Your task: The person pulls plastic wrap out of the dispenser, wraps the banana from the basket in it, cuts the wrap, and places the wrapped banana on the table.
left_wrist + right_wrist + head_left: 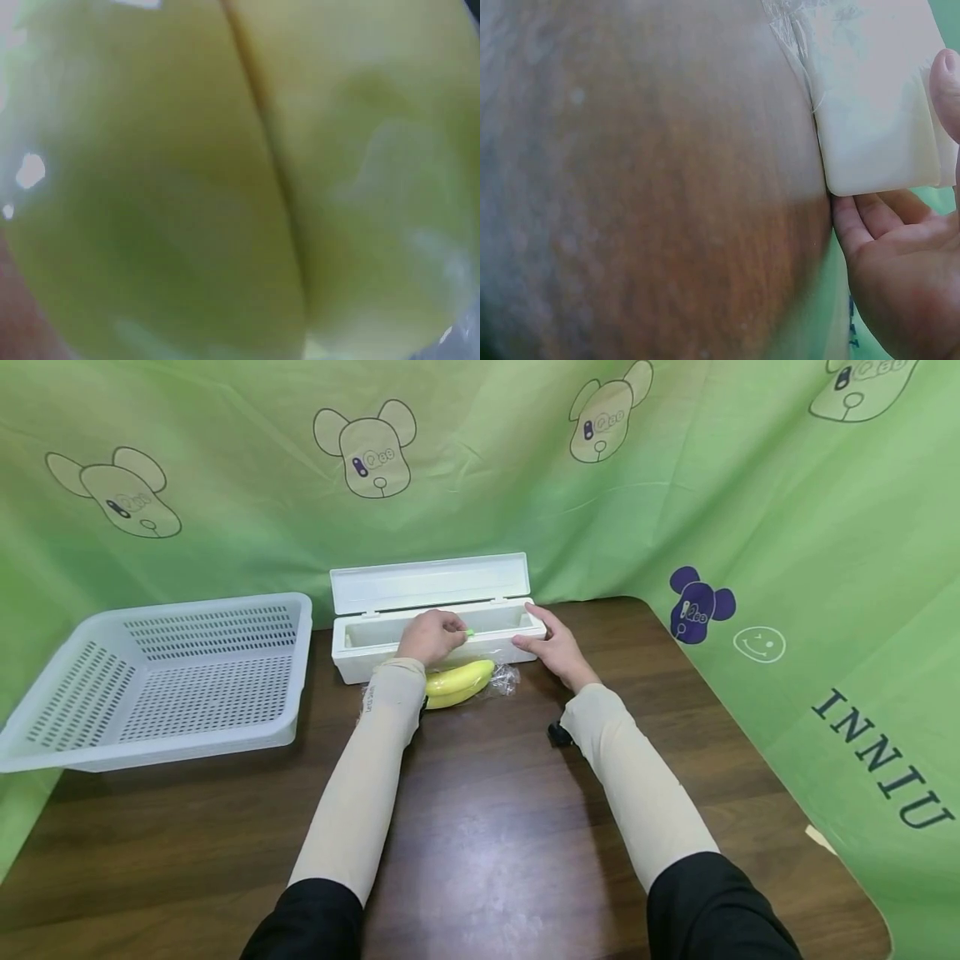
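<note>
On a brown table (pixel 480 827) before green printed cloth (pixel 487 510), hands (pixel 433 637) (pixel 553 648) grip a green tab (pixel 470 632) (left) and white box (pixel 491 648) (right).

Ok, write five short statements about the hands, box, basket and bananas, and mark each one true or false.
1. The right hand holds the box at its right end. True.
2. The box is closed. False: its lid stands open.
3. Clear wrap shows at the right end of the bananas. True.
4. The basket stands to the left of the box. True.
5. The left hand is in the basket. False: it is at the box, pinching a small green piece.
</note>
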The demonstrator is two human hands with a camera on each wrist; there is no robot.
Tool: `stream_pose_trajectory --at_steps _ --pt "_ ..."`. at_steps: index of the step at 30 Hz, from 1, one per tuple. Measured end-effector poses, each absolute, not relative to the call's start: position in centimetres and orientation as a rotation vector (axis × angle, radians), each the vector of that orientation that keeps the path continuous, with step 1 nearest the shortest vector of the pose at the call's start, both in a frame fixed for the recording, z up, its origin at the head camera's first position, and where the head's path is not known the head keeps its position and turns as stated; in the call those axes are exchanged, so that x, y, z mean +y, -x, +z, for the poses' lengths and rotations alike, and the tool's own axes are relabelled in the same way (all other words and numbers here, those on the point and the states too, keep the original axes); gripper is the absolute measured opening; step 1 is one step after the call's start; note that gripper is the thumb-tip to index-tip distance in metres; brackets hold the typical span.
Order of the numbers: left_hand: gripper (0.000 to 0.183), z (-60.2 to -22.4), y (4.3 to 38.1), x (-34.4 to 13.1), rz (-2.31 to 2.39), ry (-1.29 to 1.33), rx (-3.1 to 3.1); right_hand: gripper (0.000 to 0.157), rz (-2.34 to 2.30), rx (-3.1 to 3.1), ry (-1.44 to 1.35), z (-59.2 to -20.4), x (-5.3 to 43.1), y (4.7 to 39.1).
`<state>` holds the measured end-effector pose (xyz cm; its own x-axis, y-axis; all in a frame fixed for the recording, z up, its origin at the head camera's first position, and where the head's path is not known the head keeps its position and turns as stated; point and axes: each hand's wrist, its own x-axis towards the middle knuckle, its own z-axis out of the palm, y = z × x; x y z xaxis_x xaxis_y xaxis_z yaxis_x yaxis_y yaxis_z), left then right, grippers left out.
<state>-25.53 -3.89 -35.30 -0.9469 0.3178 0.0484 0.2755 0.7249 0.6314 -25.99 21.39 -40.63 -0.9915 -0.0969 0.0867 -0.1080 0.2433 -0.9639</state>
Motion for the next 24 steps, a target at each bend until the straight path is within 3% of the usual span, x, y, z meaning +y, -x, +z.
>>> stream_pose_trajectory --at_steps 24 --pt "0.02 -35.2 25.1 -5.8 1.089 -0.421 2.812 0.072 1.943 -2.451 -0.205 -40.8 21.4 26.0"
